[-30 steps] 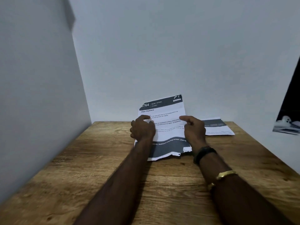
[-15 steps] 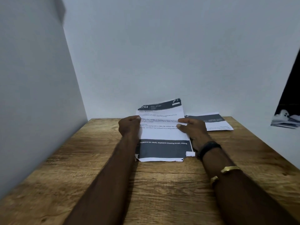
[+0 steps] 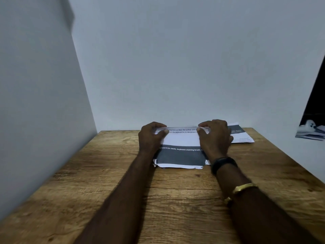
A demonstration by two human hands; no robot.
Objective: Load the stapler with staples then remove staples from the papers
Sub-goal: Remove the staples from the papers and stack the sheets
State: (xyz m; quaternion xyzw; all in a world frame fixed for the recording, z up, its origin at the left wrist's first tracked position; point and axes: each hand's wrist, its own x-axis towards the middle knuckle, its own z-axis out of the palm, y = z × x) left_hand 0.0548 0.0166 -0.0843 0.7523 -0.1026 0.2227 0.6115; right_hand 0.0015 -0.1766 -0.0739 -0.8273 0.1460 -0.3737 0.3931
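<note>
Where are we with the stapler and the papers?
Done: unclear; no stapler shows. In hand: left hand and right hand hold the white-and-grey printed paper stack on the wooden table. Left: possibly the second printed stack behind.

A: Surface down there?

B: Wooden table. Brown, heavy grain, a few dark knots. Butted up against both walls.

A: Walls?

B: Back wall plain, pale grey-white. Left wall same, joined to the back one in a corner at the table's far left. Shadowed patch high up on it.

A: Right edge?

B: Dark gap, black, cut off by the frame. Spotted a white lump low in it, blurred, over a flat pale stack. Couldn't tell what. Off the table, past its right side.
</note>
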